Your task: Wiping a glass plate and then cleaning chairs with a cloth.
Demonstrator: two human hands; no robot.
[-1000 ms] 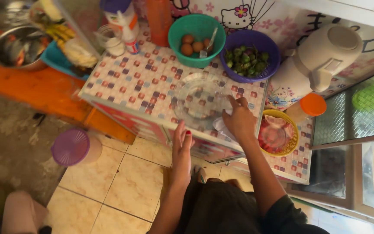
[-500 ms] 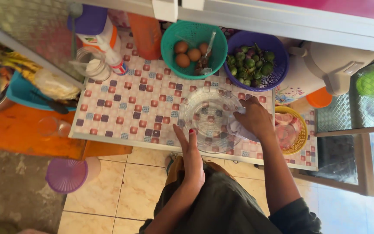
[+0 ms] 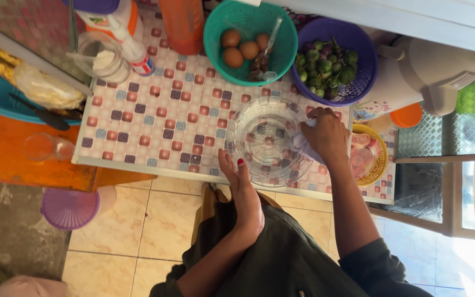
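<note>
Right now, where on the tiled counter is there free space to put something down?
The widest bare patch of the tiled counter lies left of the clear glass bowl, below the jar and orange bottle. The back is crowded by the green basket and purple basket; the right by the yellow basket.

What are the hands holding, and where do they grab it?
The right hand grips the far right rim of the clear glass bowl. The left hand lies flat against the bowl's near edge, fingers straight, steadying rather than gripping.
</note>
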